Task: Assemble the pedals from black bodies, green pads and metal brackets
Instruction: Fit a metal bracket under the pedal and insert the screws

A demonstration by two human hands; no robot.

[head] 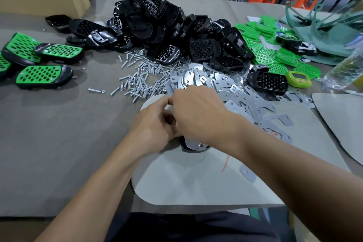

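Head view: L hand [155,124] + R hand [198,112] together, touching, fingers curled; what is pinched hidden, cannot tell. Black plastic pedal body [185,149] w/ shiny metal bracket [192,143] on top, under R wrist, mostly covered. Heap of flat metal brackets [225,86] just beyond R hand. Loose silver screws [141,78] beyond L hand. Pile of black bodies [167,25] further back. Green perforated pads [265,55] far R. Finished green-black pedals [43,74] far L.

Four finished pedals [44,76], one bottle [341,72], one timer [299,79].

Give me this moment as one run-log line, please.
stage: pedal in assembly | left hand, right hand: together over pedal, grips hidden | metal bracket: on pedal | finished pedals: far left
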